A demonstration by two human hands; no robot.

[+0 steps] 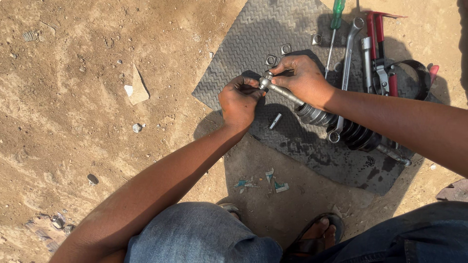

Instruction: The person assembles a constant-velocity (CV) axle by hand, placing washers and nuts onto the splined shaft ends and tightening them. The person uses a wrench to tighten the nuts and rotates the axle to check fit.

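Between both hands: metal rod.

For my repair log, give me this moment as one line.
left hand: gripping shaft tip | right hand: holding shaft | rubber boot: on mat | spanner: beside

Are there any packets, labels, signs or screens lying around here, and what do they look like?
No whole packets, signs or screens in view.
Torn teal-and-white wrapper scraps: on the ground between the grey ribbed rubber mat and the sandalled foot, small and ragged.
Crumpled scrap of wrapper: bottom left on the dirt, greyish, too small to tell more.
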